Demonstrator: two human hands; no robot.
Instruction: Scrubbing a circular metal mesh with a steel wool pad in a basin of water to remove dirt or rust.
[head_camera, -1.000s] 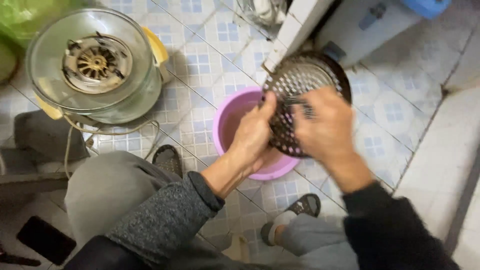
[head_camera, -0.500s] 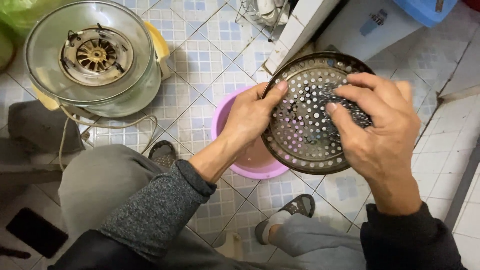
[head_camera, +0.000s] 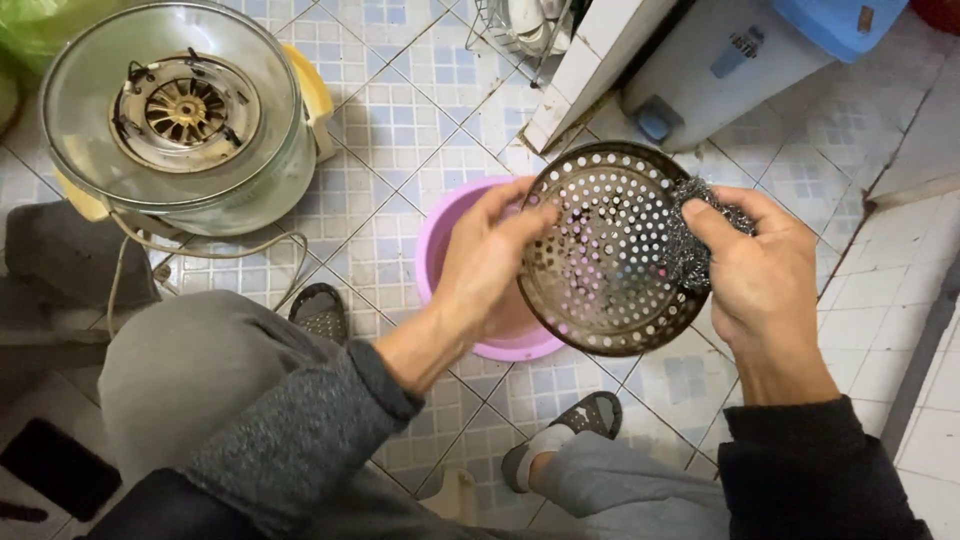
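Tray (head_camera: 600, 262), a round perforated metal disc browned with residue, is held tilted above the pink basin (head_camera: 437, 262), near the middle of the view. The left hand (head_camera: 487, 265) has its grip clamped on the rim at 9 o'clock, thumb on the face and fingers behind. The right hand (head_camera: 765, 275) has its grip closed on a steel-wool pad (head_camera: 700, 232), pressed to the tray's face at 3 o'clock. By the look of it, the step is scrubbing the tray over the basin; much brown film remains, so the work seems far from finished. The next stroke calls for a firm hold at the rim while the pad bears on the stained holes.

The floor (head_camera: 400, 110) is white tile with blue squares, wet-looking in places. At 10 o'clock stands a glass-bowled cooker (head_camera: 175, 120) with a fan lid and a cord. At 1 o'clock a white appliance (head_camera: 720, 60) leans by a tiled corner. The person's knees and sandals (head_camera: 320, 312) sit at 6 o'clock.
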